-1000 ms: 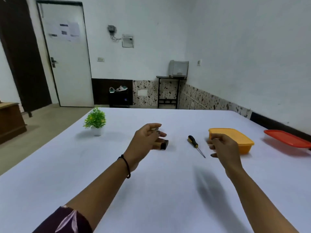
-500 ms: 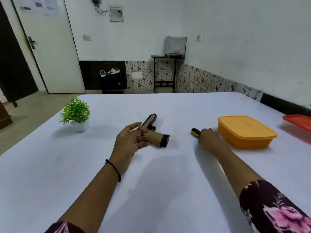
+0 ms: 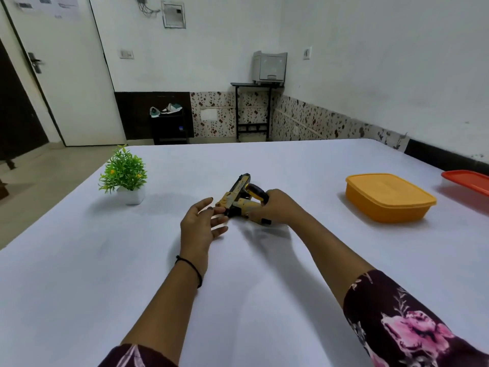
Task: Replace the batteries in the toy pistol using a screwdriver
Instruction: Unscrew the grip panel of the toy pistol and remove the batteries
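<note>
Toy pistol (image 3: 236, 192) btwn plant (image 3: 124, 172) & yellow box (image 3: 389, 198).

A plain indoor room, likely a small office or a spare room at home. White walls carry a patterned tile skirting (image 3: 217, 115) and an electrical panel (image 3: 173, 14). Papers (image 3: 66, 4) are taped to a white door (image 3: 71, 83). A printer (image 3: 270, 67) sits on a black stand (image 3: 254, 109), shoes (image 3: 166, 109) lie on a low shelf (image 3: 169, 128), and a small potted plant (image 3: 124, 173) decorates the white-covered worktop (image 3: 132, 260).
</note>
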